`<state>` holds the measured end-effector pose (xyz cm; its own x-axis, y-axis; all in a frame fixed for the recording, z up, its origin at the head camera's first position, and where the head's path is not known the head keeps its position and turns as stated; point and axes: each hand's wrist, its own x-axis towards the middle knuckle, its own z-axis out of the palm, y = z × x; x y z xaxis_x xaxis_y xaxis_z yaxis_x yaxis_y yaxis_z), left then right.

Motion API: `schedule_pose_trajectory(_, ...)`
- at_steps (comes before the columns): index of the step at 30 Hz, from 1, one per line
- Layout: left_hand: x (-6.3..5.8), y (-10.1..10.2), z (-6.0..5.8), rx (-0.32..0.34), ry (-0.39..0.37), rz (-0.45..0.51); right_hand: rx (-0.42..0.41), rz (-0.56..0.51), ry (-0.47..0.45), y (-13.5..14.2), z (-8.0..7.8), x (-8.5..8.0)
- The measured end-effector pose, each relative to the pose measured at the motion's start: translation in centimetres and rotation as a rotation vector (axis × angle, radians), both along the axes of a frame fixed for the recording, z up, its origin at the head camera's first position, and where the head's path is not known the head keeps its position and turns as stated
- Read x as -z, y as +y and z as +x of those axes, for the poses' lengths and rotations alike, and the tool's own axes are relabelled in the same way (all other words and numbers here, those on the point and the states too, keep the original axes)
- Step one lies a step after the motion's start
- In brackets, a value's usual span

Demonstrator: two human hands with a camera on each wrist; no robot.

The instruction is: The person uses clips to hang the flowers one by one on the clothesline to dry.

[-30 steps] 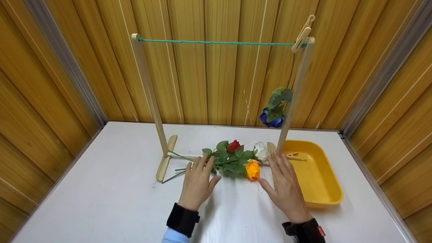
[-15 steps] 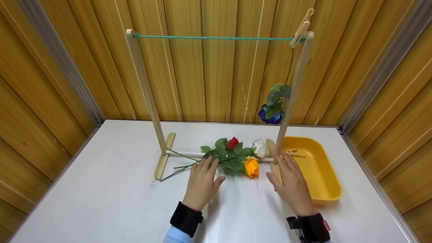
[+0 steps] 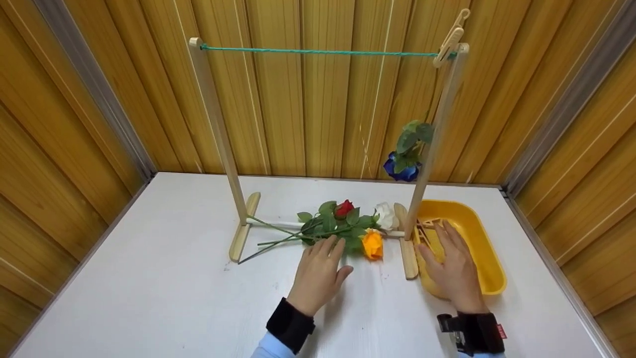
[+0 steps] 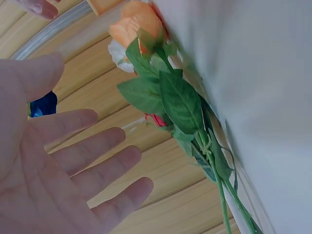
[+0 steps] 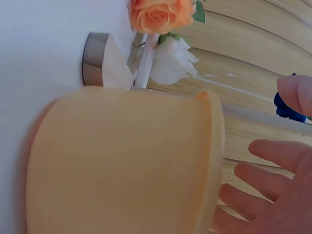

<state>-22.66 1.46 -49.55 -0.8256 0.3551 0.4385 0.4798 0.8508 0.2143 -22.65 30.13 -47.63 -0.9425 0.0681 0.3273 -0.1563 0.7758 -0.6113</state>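
My left hand (image 3: 318, 273), fingers spread and holding nothing, hovers in front of the flower pile. That pile has a red rose (image 3: 343, 209), a white rose (image 3: 385, 216) and an orange rose (image 3: 372, 244), their stems pointing left. In the left wrist view the palm (image 4: 34, 170) is bare and apart from the leaves. My right hand (image 3: 454, 271) is over the yellow tray (image 3: 489, 263), fingers relaxed, nothing in them. Wooden clothespins (image 3: 426, 229) lie in the tray by its left wall, just beyond the fingertips. In the right wrist view, the tray's wall (image 5: 122, 156) stands beside the fingers.
A wooden stand with a left post (image 3: 218, 134) and right post (image 3: 437, 144) carries a green cord (image 3: 318, 51). A clothespin (image 3: 448, 47) grips the cord's right end, and a blue rose (image 3: 401, 166) hangs head-down below it. A wood-patterned wall (image 3: 323, 114) closes the back.
My right hand has moved right, from beside the stand's right foot to over the yellow tray. My left hand has shifted slightly right along the flowers. The head view has tilted a little.
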Motion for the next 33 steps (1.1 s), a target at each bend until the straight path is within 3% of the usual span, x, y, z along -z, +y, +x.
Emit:
schedule_pose_trajectory(4,-0.1,0.9,0.1,0.024,-0.006,-0.011,0.011,-0.007,-0.088,0.9,-0.2,-0.8)
schedule_pose_trajectory(13,-0.6,3.3,0.2,0.103,0.000,-0.037,-0.032,0.102,-0.303,2.8,-1.6,-2.8)
schedule_pose_trajectory(22,-1.3,5.8,-1.2,0.176,0.034,-0.141,-0.121,0.203,-0.461,3.6,-3.6,-3.3)
schedule_pose_trajectory(30,-2.0,7.8,-2.4,0.199,-0.025,-0.192,-0.176,0.340,-0.562,3.6,-5.6,-3.7)
schedule_pose_trajectory(33,-2.1,8.4,-2.9,0.205,-0.068,-0.199,-0.222,0.378,-0.556,3.6,-6.4,-3.7)
